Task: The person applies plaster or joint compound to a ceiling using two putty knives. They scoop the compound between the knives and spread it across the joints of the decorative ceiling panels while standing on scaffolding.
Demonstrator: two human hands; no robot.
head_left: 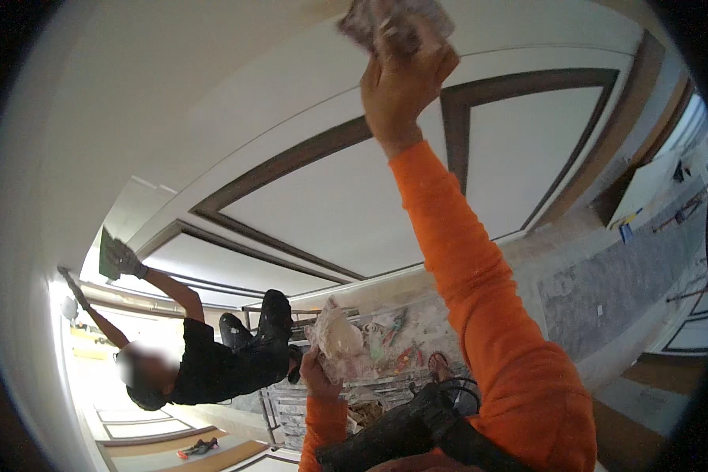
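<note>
My right hand (401, 94), below an orange sleeve, reaches to the top of the view, gripping a crumpled pale pinkish-grey cloth (360, 22) against the white upper surface (252, 71). Below it are white panels (315, 204) framed by dark brown moulding. Low in the middle, my left hand (320, 371) is closed on a clear plastic bag (338, 330) with whitish material inside. Beneath me is a dusty platform (346, 417) with scattered tools (405, 358); my sandalled foot (439, 366) shows on it.
At left, a co-worker (220, 358) in dark clothing reaches up with a gloved hand on a green flat tool (108, 256). Scaffold rails (267, 417) stand below. At right lie a grey floor strip (582, 291), a leaning pale board (641, 189) and small tools (625, 232).
</note>
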